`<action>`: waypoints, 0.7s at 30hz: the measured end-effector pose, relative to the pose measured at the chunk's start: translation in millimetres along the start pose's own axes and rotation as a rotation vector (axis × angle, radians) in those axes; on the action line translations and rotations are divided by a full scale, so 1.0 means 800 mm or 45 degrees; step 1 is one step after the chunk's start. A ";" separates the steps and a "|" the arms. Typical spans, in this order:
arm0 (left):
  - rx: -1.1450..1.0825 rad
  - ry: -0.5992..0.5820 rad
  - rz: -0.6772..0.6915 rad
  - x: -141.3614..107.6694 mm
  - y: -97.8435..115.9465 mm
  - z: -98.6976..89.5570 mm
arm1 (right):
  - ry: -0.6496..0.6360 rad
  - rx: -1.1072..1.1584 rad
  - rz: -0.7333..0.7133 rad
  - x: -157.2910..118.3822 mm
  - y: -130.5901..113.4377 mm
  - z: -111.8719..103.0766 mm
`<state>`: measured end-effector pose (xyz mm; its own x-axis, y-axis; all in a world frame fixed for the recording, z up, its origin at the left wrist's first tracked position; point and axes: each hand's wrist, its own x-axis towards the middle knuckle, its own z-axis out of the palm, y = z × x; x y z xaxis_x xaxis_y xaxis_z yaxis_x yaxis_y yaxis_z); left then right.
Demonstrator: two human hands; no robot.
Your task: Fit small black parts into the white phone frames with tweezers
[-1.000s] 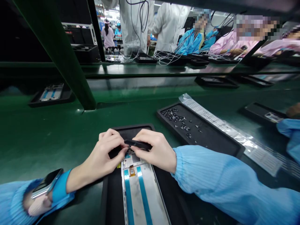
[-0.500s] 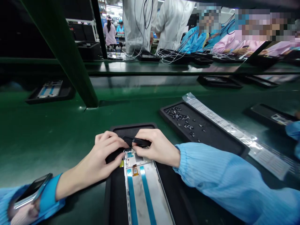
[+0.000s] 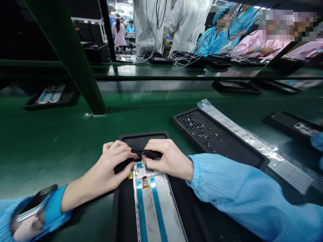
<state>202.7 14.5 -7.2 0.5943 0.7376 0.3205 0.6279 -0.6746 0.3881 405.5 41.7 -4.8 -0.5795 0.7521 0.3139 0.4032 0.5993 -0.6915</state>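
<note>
A silver phone frame (image 3: pixel 153 208) with two blue strips and a small orange flex piece lies in a black tray (image 3: pixel 119 215). My left hand (image 3: pixel 113 164) bends round its upper left corner, the thumb against the side edge and the fingertips by the top end. Between the fingers and thumb of my right hand (image 3: pixel 168 158) is a slim black hand tool (image 3: pixel 145 153), held across the frame's top end. Its left end meets my left fingertips. Whatever lies under the tool and fingertips is hidden. A small yellow tab (image 3: pixel 130 175) sticks out beside my left thumb.
A black tray with several tiny dark parts (image 3: pixel 188 121) stands to the right, beside a clear plastic strip (image 3: pixel 234 134). A slanted green post (image 3: pixel 75 60) rises at left. Another tray (image 3: pixel 51 106) holds a phone frame. Co-workers sit and stand beyond the bench.
The black tool has tilted slightly, and its left end now lies a little further left, against my left fingertips. Both hands have otherwise stayed nearly in place.
</note>
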 end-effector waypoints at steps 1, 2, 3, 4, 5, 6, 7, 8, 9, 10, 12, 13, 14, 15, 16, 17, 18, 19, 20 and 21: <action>-0.001 0.001 0.002 0.000 0.000 0.000 | -0.002 -0.009 0.000 0.000 0.000 0.000; 0.000 -0.001 0.002 0.001 -0.001 0.001 | -0.003 -0.019 0.006 0.000 0.000 0.001; 0.002 -0.006 0.001 0.001 -0.001 0.001 | -0.002 -0.024 0.012 0.000 0.000 0.000; 0.006 -0.012 -0.001 0.002 -0.001 0.001 | -0.002 -0.019 0.020 0.000 -0.001 0.000; 0.011 -0.016 -0.005 0.002 -0.001 0.001 | -0.001 -0.001 0.028 0.001 -0.001 -0.001; 0.016 -0.016 -0.005 0.002 -0.002 0.000 | -0.006 0.028 0.036 0.002 -0.001 -0.002; 0.021 -0.015 -0.001 0.002 -0.002 0.000 | -0.012 0.062 0.041 0.002 -0.002 -0.003; 0.026 -0.012 0.000 0.002 -0.002 0.000 | -0.017 0.093 0.039 0.003 -0.002 -0.004; 0.030 -0.009 0.002 0.002 -0.002 -0.001 | -0.018 0.111 0.033 0.004 -0.002 -0.004; 0.032 -0.002 0.003 0.001 -0.002 -0.001 | -0.014 0.110 0.025 0.004 -0.002 -0.005; 0.031 0.007 0.000 0.000 -0.002 0.000 | -0.002 0.070 0.001 0.004 -0.002 -0.004; 0.029 0.012 -0.002 0.000 -0.002 0.000 | 0.003 0.046 -0.007 0.003 -0.001 -0.003; 0.026 0.017 -0.003 0.000 -0.002 0.000 | 0.005 0.025 -0.010 0.003 -0.001 -0.003; 0.023 0.021 -0.002 0.000 -0.003 0.001 | 0.006 0.010 -0.008 0.003 -0.001 -0.002; 0.020 0.023 -0.003 0.000 -0.003 0.001 | 0.006 0.000 -0.005 0.002 -0.001 -0.002; 0.018 0.022 -0.003 0.000 -0.003 0.001 | 0.010 -0.007 -0.003 0.002 -0.001 -0.001; 0.016 0.021 -0.004 0.000 -0.002 0.001 | 0.013 -0.014 0.001 0.002 -0.001 -0.001; 0.015 0.018 -0.009 0.000 -0.002 0.001 | 0.014 -0.019 0.004 0.002 0.000 0.000; 0.014 0.012 -0.013 0.001 -0.002 0.001 | 0.009 -0.021 0.009 0.003 0.000 0.000; 0.013 0.009 -0.016 0.001 -0.002 0.001 | 0.003 -0.021 0.018 0.003 0.000 0.000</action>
<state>202.4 16.3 -8.5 0.5826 0.7464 0.3218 0.6404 -0.6653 0.3837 404.1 43.2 -4.0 -0.5720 0.7612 0.3057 0.4232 0.5931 -0.6850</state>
